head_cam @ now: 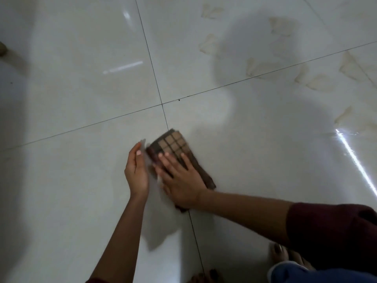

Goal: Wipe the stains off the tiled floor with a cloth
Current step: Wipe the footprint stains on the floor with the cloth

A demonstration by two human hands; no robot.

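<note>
A folded brown checked cloth point(175, 144) lies on the glossy white tiled floor point(81, 94), just below where the dark grout lines cross. My right hand point(179, 178) lies flat on top of the cloth, fingers spread, pressing it to the tile. My left hand point(136, 170) stands on its edge just left of the cloth, fingers straight and together, empty. Pale beige stains point(257, 67) are scattered over the tiles at the upper right, with more stains point(344, 117) at the right edge.
My bare feet point(285, 256) and blue clothing point(306, 274) are at the bottom right. A dark shadow covers the tiles right of centre. A small brown object point(3, 49) sits at the far left edge. A tiny dark speck point(179, 100) lies on a grout line.
</note>
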